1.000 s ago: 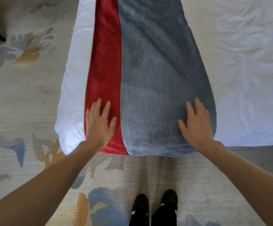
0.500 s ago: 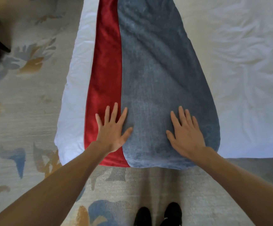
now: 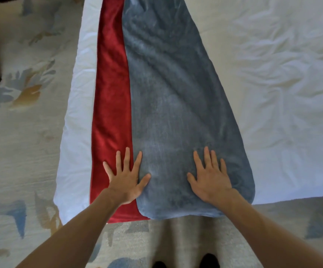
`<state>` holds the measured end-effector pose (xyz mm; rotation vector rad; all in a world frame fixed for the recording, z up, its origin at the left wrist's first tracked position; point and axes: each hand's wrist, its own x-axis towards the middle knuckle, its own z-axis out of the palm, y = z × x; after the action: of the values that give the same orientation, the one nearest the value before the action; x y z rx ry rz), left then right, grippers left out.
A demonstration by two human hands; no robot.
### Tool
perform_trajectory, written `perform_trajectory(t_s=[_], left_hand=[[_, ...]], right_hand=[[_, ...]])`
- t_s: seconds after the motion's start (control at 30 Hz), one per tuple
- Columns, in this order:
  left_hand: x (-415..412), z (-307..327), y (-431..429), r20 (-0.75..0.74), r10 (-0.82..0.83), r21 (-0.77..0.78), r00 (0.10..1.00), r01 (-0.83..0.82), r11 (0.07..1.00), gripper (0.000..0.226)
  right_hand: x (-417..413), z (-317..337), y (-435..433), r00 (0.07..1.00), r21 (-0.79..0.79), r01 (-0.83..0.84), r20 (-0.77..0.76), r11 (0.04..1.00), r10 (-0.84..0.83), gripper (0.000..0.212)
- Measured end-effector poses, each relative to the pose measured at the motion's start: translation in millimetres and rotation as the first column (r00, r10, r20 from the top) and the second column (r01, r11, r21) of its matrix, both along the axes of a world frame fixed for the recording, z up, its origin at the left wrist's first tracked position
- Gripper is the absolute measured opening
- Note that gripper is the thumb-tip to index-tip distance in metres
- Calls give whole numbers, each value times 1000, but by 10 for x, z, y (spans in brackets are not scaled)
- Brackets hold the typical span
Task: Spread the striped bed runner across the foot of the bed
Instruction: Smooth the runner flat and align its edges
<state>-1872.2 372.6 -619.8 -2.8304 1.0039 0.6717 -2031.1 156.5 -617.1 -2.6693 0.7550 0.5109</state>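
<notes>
Both hands lie flat and open on the cloth, fingers straight and spread, set apart from each other with a bare band of fabric between them and nothing gripped. The left hand (image 3: 126, 178) straddles the seam, its outer fingers on the red stripe (image 3: 110, 113) and its thumb on the grey-blue stripe (image 3: 176, 103); the right hand (image 3: 210, 178) rests wholly on the grey-blue, just inside that stripe's right edge. Under the palms the bed runner (image 3: 166, 78) runs straight away from the person along the left edge of the bed (image 3: 284, 89), its near end draped over the bed's edge just below the wrists. The step looks like smoothing, and to do it well the palms should press lightly and sweep outward and away from the body, pushing the soft ripples beyond the fingertips flat without dragging the whole runner sideways (plush cloth like this probably creeps on a smooth sheet). The strip of white left of the left hand should be checked for evenness. By count: two hands, one runner of two stripes, one bed, one patterned carpet (image 3: 21, 155), and two dark shoes (image 3: 209, 261) below the wrists.
</notes>
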Motion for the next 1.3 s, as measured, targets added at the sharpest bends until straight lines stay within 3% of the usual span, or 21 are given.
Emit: perform_trajectory(t_s=[0.3, 0.47, 0.6, 0.8, 1.07, 1.17, 1.3], left_hand=[[-1, 8, -12, 67, -26, -22, 997, 27, 999, 77], [351, 106, -44, 237, -350, -158, 906, 392, 907, 79], [865, 217, -266, 292, -546, -66, 785, 586, 808, 74], [1163, 105, -350, 175, -575, -21, 799, 587, 809, 75], [1149, 86, -364, 184, -593, -63, 784, 612, 788, 75], [1111, 183, -546, 248, -684, -60, 686, 715, 696, 71], [1035, 337, -1196, 224, -806, -141, 548, 837, 529, 63]], right_hand=[[66, 0, 68, 997, -23, 80, 16, 996, -80, 76], [96, -62, 160, 990, -144, 143, 33, 979, -139, 78], [185, -95, 356, 966, -227, 256, 27, 940, -257, 76], [357, -63, 863, 849, -209, 528, 120, 823, -514, 69], [419, -49, 948, 781, -167, 624, 166, 763, -602, 60], [437, -10, 977, 769, -135, 638, 168, 758, -617, 60], [464, 139, 967, 745, -119, 664, 197, 738, -638, 59]])
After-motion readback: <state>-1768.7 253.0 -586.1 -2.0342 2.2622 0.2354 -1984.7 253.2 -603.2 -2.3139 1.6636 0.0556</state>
